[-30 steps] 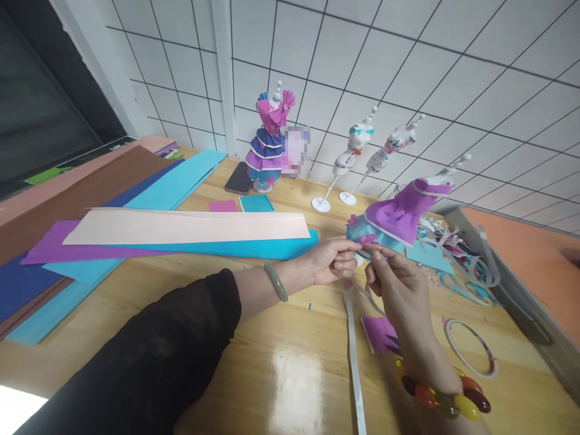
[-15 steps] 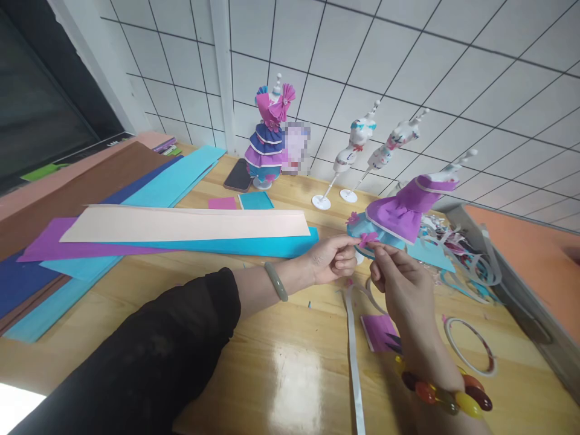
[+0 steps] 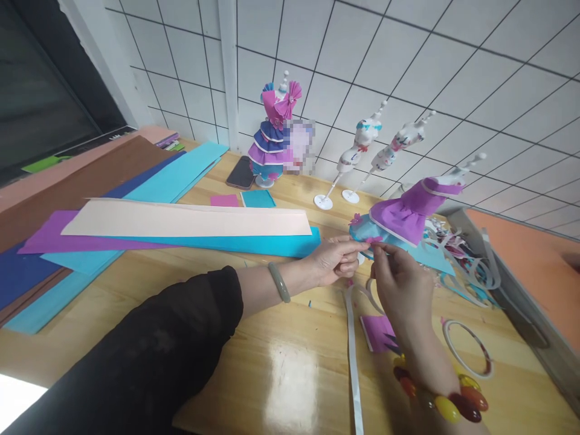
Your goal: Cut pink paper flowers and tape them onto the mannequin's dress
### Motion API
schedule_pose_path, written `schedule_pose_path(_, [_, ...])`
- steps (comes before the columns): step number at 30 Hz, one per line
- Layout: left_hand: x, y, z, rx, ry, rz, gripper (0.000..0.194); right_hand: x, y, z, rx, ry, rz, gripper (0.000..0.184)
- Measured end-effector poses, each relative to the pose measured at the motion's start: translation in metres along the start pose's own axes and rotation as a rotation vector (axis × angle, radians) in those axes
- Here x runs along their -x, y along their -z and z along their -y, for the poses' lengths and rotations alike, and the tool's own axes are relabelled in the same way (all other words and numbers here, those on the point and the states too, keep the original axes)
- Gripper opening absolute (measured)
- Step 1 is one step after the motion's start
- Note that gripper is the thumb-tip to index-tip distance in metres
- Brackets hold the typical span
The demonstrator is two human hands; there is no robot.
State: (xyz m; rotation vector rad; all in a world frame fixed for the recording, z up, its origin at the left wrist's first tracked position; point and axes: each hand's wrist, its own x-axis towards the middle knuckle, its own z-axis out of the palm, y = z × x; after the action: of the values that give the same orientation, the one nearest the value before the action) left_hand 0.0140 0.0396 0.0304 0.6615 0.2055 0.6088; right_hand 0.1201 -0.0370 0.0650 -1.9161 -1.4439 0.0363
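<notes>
A small mannequin in a purple and blue paper dress [image 3: 405, 212] leans over the wooden table at centre right. My left hand [image 3: 333, 260] is closed on the blue hem of its skirt. Facing it, my right hand [image 3: 399, 279] pinches a tiny pink paper flower [image 3: 374, 240] against that hem. Another pink flower sits on the skirt's left edge. A green bangle circles my left wrist, and amber beads my right.
Long sheets of cream [image 3: 190, 221], blue, purple and brown paper lie at left. A finished dressed mannequin [image 3: 274, 136], two bare mannequins [image 3: 357, 154], and a phone [image 3: 240, 173] stand by the tiled wall. A white strip [image 3: 352, 356], purple scrap [image 3: 379, 331], tape ring [image 3: 467, 355] and paper offcuts lie around my right hand.
The pink flower, held slightly off the skirt before, now lies pressed against the blue hem. Both hands stayed at the hem; the view shifted slightly.
</notes>
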Motion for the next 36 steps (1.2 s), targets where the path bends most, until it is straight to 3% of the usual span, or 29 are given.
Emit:
schedule_pose_path(3, [0.001,-0.001,0.001,-0.009,-0.015,-0.029,0.032,-0.002,0.001,0.004,0.198,0.077,-0.017,0.031])
schedule_pose_path(7, [0.0,-0.001,0.003,-0.054,-0.043,-0.063,0.026,-0.003,0.003,0.009,0.236,0.048,0.018,0.029])
schedule_pose_path(22, [-0.003,0.003,0.007,-0.128,-0.113,-0.102,0.022,-0.004,0.013,0.016,-0.196,-0.263,0.19,0.038])
schedule_pose_path(36, [-0.002,0.002,0.002,-0.088,-0.062,-0.043,0.017,-0.005,0.012,0.005,-0.473,-0.433,0.165,0.036])
